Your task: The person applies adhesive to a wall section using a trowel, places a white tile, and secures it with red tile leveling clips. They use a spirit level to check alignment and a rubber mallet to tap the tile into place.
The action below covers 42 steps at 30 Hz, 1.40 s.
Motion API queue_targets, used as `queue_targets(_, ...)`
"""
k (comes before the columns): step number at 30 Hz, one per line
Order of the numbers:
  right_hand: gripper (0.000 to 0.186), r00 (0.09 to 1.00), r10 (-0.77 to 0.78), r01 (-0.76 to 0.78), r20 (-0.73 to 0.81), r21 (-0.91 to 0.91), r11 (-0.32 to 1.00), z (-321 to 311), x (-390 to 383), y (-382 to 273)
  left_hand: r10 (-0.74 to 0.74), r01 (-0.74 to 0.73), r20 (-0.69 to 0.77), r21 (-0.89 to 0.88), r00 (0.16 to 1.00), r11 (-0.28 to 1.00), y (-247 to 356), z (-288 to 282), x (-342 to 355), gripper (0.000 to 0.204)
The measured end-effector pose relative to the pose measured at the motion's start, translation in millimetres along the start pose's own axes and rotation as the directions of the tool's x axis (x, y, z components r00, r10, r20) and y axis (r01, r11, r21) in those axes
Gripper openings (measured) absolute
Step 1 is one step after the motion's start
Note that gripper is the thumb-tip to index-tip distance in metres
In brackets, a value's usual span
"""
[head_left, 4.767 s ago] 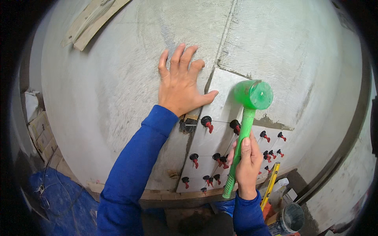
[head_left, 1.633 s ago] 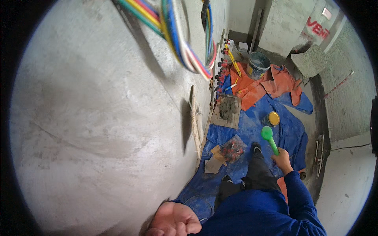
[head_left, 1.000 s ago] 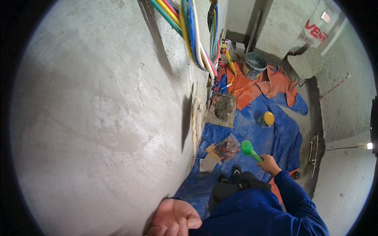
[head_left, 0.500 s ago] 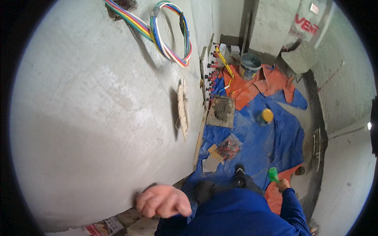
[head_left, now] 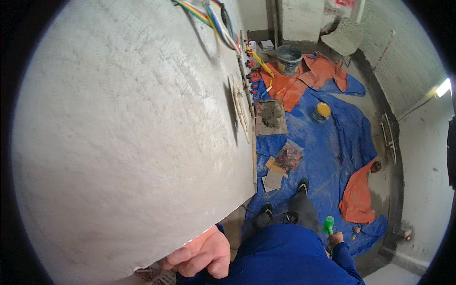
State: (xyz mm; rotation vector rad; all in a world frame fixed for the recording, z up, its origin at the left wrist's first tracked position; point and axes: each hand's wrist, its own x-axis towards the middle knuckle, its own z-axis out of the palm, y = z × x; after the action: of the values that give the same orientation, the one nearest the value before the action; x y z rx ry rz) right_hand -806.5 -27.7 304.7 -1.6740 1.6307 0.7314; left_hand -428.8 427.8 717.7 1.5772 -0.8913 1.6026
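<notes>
My right hand is closed around the handle of a small mallet with a green head, held low beside my right leg above the blue tarp. At the lower edge, my left hand shows its palm, fingers apart and loosely bent, holding nothing visible. It is close to the end edge of the grey wall, which hides part of the hand; whether it touches the wall I cannot tell.
Bundled coloured wires hang from the wall. On the tarp are a mortar-smeared board, a bucket, a yellow-lidded jar, a plastic bag with red pieces and an orange sheet. Red clips line the wall's base.
My view has shifted, so the wall fills more of the left side. My left hand has moved lower, partly behind the wall's edge. The mallet stays in my right hand.
</notes>
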Motion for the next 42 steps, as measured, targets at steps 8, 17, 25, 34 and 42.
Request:
queue_targets(8, 0.024, 0.992, -0.064, 0.065, -0.112, 0.004, 0.998, 26, -33, 0, 0.006, -0.010, 0.016, 0.213, 1.000, 0.977, -3, 10, 0, 0.012)
queue_targets(17, 0.030, 0.974, -0.177, 0.175, -0.143, -0.026, 0.984, 33, -22, -24, 0.142, -0.171, 0.125, 0.266, 0.982, 0.949, -12, -4, 1, 0.022)
queue_targets(25, 0.027, 0.967, -0.213, 0.209, -0.138, -0.045, 0.977, 13, -25, -42, 0.218, -0.239, 0.122, 0.196, 0.968, 0.951, -12, 10, 8, 0.018)
queue_targets(34, 0.027, 0.967, -0.214, 0.199, -0.142, -0.112, 0.974, -2, -32, -52, 0.209, -0.232, 0.144, 0.166, 0.967, 0.958, -11, 13, 15, 0.017)
queue_targets(42, 0.029, 0.982, -0.161, 0.152, -0.103, -0.089, 0.984, -11, -6, -46, 0.087, -0.089, 0.022, 0.367, 0.996, 0.926, 2, 21, 3, 0.019)
